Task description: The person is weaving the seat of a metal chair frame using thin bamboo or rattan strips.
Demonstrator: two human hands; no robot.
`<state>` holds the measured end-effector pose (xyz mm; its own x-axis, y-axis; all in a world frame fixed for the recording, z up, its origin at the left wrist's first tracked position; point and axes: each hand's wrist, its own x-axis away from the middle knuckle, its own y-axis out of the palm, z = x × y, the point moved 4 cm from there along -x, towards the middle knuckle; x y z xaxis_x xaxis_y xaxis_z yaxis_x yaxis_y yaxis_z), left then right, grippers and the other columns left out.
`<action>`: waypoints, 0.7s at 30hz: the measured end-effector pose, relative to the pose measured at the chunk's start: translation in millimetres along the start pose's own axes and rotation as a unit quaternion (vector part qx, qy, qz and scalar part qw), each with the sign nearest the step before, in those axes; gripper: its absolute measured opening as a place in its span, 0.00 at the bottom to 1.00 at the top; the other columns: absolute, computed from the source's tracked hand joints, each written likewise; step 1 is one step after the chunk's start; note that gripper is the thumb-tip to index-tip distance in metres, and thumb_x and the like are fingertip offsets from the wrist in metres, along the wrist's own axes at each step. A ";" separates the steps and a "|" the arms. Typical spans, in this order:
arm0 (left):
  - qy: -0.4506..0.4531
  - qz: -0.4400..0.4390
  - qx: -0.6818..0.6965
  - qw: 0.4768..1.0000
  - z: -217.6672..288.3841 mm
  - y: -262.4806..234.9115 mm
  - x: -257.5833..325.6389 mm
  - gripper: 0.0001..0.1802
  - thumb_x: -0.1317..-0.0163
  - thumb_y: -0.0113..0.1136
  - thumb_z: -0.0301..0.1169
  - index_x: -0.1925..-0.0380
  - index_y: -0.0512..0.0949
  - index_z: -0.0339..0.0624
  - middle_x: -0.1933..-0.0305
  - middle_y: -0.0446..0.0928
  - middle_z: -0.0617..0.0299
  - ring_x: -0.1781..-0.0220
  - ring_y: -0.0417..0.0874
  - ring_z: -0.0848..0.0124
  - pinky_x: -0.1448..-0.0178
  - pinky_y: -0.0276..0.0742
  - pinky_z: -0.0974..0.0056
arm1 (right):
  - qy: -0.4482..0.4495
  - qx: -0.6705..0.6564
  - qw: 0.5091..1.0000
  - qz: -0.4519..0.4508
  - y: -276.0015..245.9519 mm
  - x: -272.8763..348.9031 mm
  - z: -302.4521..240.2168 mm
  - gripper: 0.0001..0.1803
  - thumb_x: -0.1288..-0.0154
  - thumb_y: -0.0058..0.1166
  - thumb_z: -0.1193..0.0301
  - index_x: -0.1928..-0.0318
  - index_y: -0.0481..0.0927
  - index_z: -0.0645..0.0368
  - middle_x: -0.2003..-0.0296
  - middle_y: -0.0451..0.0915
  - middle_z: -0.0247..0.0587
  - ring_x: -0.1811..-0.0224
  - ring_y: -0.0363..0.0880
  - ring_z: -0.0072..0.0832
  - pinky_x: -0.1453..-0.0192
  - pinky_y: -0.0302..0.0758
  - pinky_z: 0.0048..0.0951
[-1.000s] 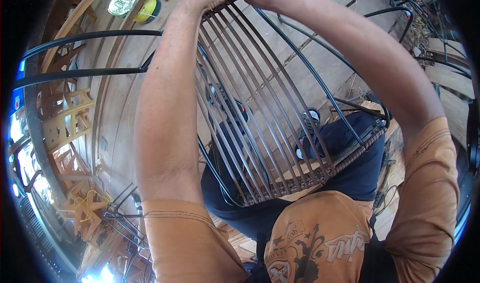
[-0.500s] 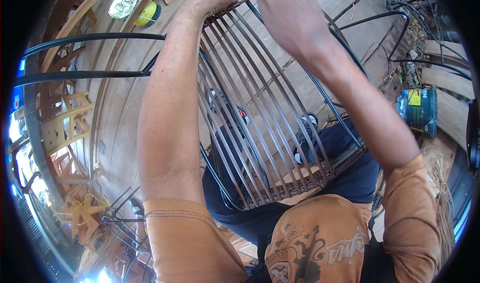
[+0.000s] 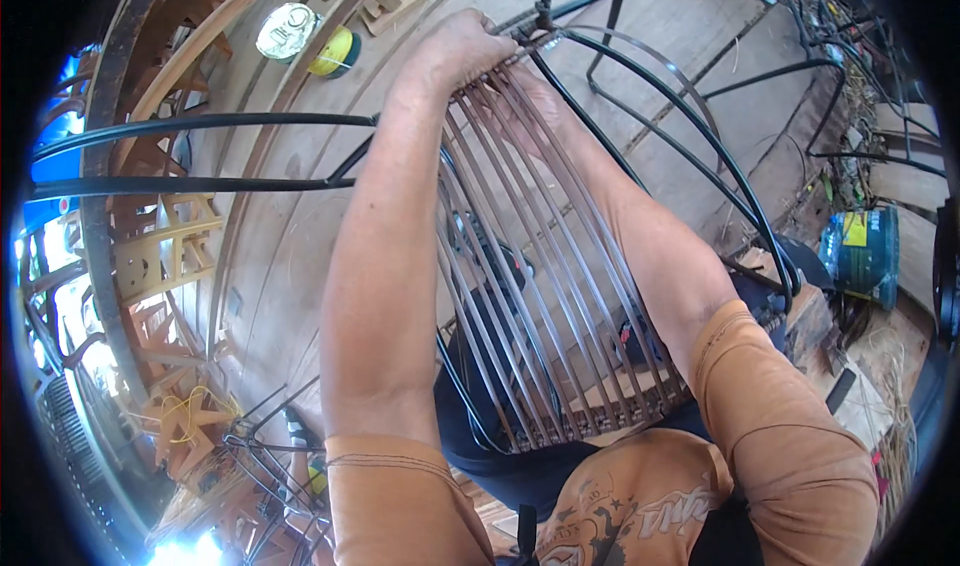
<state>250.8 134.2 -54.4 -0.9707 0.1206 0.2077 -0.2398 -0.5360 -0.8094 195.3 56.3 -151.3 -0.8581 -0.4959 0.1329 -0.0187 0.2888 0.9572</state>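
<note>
Grip, head view: my left hand point(image 3: 455, 56) is closed over the top ends of the woven strips point(image 3: 530, 266), upper centre of the frame, pinching them against the black metal frame point(image 3: 690, 136). My right hand point(image 3: 535, 106) lies behind the strips just below and right of the left; its fingers are screened by the strands, so I cannot tell whether it is closed or open.

The strips run as a fan from the top of the frame down to a woven edge at lower centre, just above my lap. The black rods curve round them on the right.

Judgement: the strips look thin, springy and smooth, likely to slip or splay if released; the rods look stiff. Best hold is at the gathered ends, against the rod.

Surroundings: yellow tape roll point(image 3: 335, 51) upper left; blue-green spool point(image 3: 865, 251) at right, on the wooden floor point(image 3: 290, 246).
</note>
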 end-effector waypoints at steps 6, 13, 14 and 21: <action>-0.037 -0.037 -0.007 0.999 4.1 4.7 -1.7 0.24 0.58 0.60 0.39 0.63 0.80 0.31 0.68 0.80 0.43 0.65 0.83 0.57 0.56 0.77 0.58 | -0.006 -0.061 0.998 -0.020 -12.4 -5.6 -1.6 0.16 0.39 0.55 0.70 0.50 0.71 0.54 0.60 0.77 0.35 0.55 0.75 0.29 0.51 0.74 0.35; -0.056 -0.023 -0.013 0.998 -1.0 4.3 2.2 0.28 0.58 0.62 0.41 0.58 0.78 0.33 0.64 0.80 0.44 0.62 0.83 0.56 0.54 0.76 0.59 | 0.001 -0.153 0.987 -0.056 -17.5 -5.6 7.3 0.16 0.39 0.56 0.68 0.51 0.73 0.55 0.57 0.78 0.40 0.53 0.76 0.32 0.44 0.71 0.36; -0.064 -0.027 -0.020 0.997 -2.5 1.7 4.5 0.28 0.59 0.62 0.41 0.58 0.78 0.33 0.63 0.80 0.43 0.61 0.83 0.56 0.54 0.76 0.60 | -0.001 -0.150 0.987 -0.055 -14.9 -7.3 9.8 0.16 0.39 0.56 0.67 0.51 0.73 0.55 0.57 0.78 0.40 0.53 0.76 0.32 0.43 0.71 0.37; -0.056 -0.026 -0.026 0.998 6.4 3.6 0.9 0.28 0.59 0.62 0.41 0.58 0.78 0.32 0.65 0.80 0.43 0.62 0.83 0.57 0.54 0.76 0.60 | -0.024 -0.100 0.994 0.041 -9.5 -14.9 0.4 0.14 0.33 0.46 0.62 0.55 0.73 0.58 0.64 0.77 0.39 0.62 0.76 0.27 0.56 0.73 0.28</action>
<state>249.2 127.1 -53.7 -0.9498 0.0510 0.3085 -0.2935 -0.4862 -0.8231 208.1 61.2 -162.4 -0.8763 -0.4359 0.2051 0.1506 0.1565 0.9761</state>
